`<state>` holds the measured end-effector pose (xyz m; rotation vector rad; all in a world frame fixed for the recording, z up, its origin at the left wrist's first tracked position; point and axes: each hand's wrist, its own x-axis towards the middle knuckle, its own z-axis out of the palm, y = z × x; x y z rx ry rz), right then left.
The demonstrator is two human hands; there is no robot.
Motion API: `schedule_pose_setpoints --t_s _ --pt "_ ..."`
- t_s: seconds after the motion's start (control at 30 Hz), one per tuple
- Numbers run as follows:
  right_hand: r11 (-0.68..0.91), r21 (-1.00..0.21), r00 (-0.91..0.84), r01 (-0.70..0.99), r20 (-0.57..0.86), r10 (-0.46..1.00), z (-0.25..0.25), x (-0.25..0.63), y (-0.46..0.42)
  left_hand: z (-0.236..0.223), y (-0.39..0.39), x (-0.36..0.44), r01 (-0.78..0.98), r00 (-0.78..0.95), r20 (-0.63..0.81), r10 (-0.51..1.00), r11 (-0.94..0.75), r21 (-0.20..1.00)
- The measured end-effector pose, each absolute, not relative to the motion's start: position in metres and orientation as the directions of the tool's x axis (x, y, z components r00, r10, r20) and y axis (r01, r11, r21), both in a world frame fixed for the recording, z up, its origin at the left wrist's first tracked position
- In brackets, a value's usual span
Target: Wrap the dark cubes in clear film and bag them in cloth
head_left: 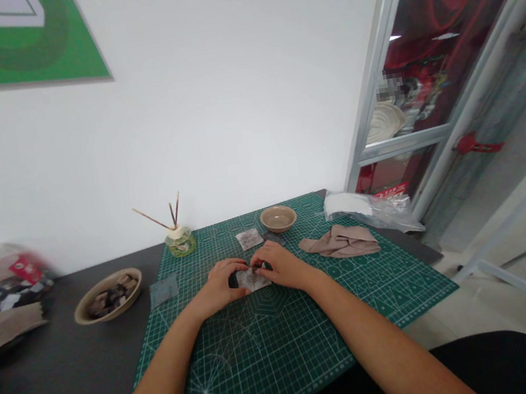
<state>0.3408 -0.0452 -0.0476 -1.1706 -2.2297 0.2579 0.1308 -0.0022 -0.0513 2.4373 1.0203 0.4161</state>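
In the middle of the green cutting mat [285, 345] lies a small light square piece [252, 280] with dark markings. My left hand [221, 285] grips its left side, thumb below and fingers curled over the far edge. On the right, my right hand [275, 262] pinches at the top of the same piece, with bent fingertips close to the left hand's. The fingers partly cover it, and its material is unclear. Just beyond the hands rests a similar speckled square [249, 239]. A dark flat piece [274, 239] sits beside that, partly hidden behind my right hand.
A tan bowl [279, 219] and a crumpled beige cloth [341, 241] are at the right. At the left, a bowl of brown and dark pieces [109, 298] stands near a translucent square [164, 291]. A reed diffuser [180, 241] and a plastic bag [371, 208] are near the wall.
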Motion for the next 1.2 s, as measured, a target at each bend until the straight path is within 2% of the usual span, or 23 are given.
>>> schedule_pose_setpoints --t_s 0.17,0.37,0.67,1.2 --pt "0.592 -0.428 -0.456 0.683 0.385 0.803 -0.0471 0.3383 -0.0440 -0.0503 -0.0028 0.1309 0.585 0.675 0.092 0.732 -0.607 0.538" --pt "0.580 -0.412 -0.410 0.703 0.431 0.804 -0.0472 0.3423 -0.0440 -0.0501 -0.0036 0.1317 0.597 0.668 0.081 0.739 -0.598 0.535" --pt "0.558 -0.448 -0.412 0.699 0.386 0.826 -0.0460 0.3450 -0.0440 -0.0487 -0.0036 0.1305 0.593 0.680 0.077 0.729 -0.608 0.528" --pt "0.609 -0.363 -0.473 0.705 0.399 0.786 -0.0465 0.3409 -0.0431 -0.0504 -0.0027 0.1305 0.596 0.678 0.080 0.731 -0.610 0.522"
